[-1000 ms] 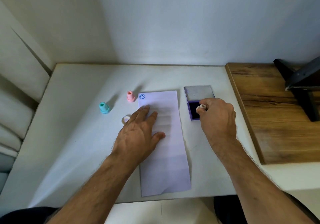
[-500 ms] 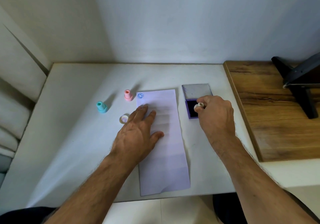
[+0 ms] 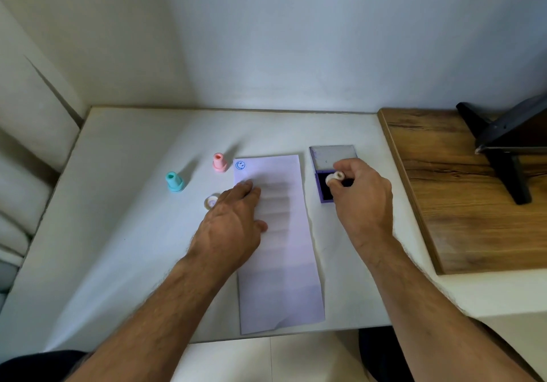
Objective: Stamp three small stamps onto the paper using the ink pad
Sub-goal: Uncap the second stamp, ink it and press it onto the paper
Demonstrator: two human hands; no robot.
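White tabletop (image 3: 148,233) running up to a pale wall, with a wooden board (image 3: 461,204) along the right edge and a black stand (image 3: 503,150) resting on the board's far right corner. Long sheet of pale paper (image 3: 284,263) laid near the middle, its near end close to the front edge, its far end reaching toward the middle of the tabletop — one blue smiley print (image 3: 240,165) in its far left corner.

Left hand (image 3: 233,227) pressed flat on the left part of the paper, fingers spread narrow and gripping nothing, palm down. Right hand (image 3: 364,201) to the right of the paper, fingertips pinched around a small white stamp (image 3: 334,178) and holding it over the dark pad; touching the ink or just above it, cannot tell.

Purple ink pad (image 3: 325,195) just beside the paper's far right corner, lid (image 3: 333,156) swung open toward the wall. Teal stamp (image 3: 174,182) upright toward the left side, well apart from the paper. Pink stamp (image 3: 219,162) upright just beside the paper's far left corner, next to the print. Small round white cap (image 3: 211,202) lying on the tabletop — partly hidden by the left hand's fingers, near the paper's left edge.
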